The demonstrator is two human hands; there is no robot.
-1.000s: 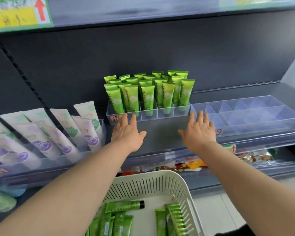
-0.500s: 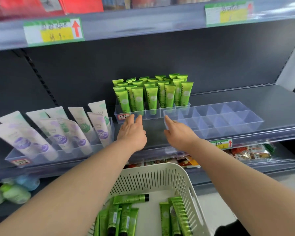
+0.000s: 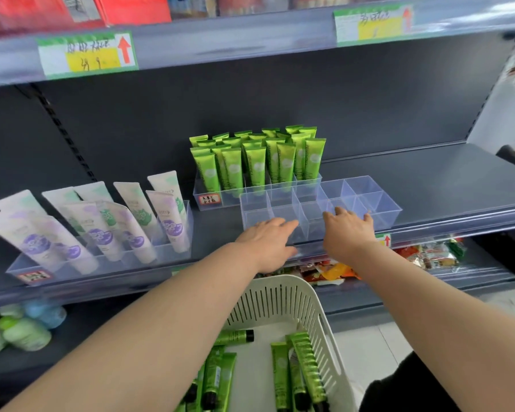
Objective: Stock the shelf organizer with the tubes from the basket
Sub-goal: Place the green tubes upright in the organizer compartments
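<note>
A clear plastic shelf organizer (image 3: 366,193), split into two rows of square compartments, sits on the dark grey metal shelf (image 3: 446,176) near its front edge. It stands just in front of, and overlapping to the right of, a second clear organizer packed with upright bright green tubes (image 3: 257,165).

Both hands are at the organizer's front wall. The left hand (image 3: 266,242) reaches in from the lower left with straight, relaxed fingers (image 3: 283,225). Their tips touch the outside of the front wall at its left half, and the thumb lies lower, by the shelf lip. The right hand (image 3: 350,231) is at the right half. Its fingers (image 3: 347,211) are spread and lie over the top of the front wall, tips toward the front compartments, thumb stretched to the left. Whether they hook the wall or only rest on it cannot be told.

Below the forearms is a white slotted plastic basket (image 3: 283,295), well apart from both hands. In it lie loose green tubes with black caps (image 3: 280,368). On the shelf's left part, a long clear tray holds leaning white tubes with purple and green prints (image 3: 101,230).
</note>
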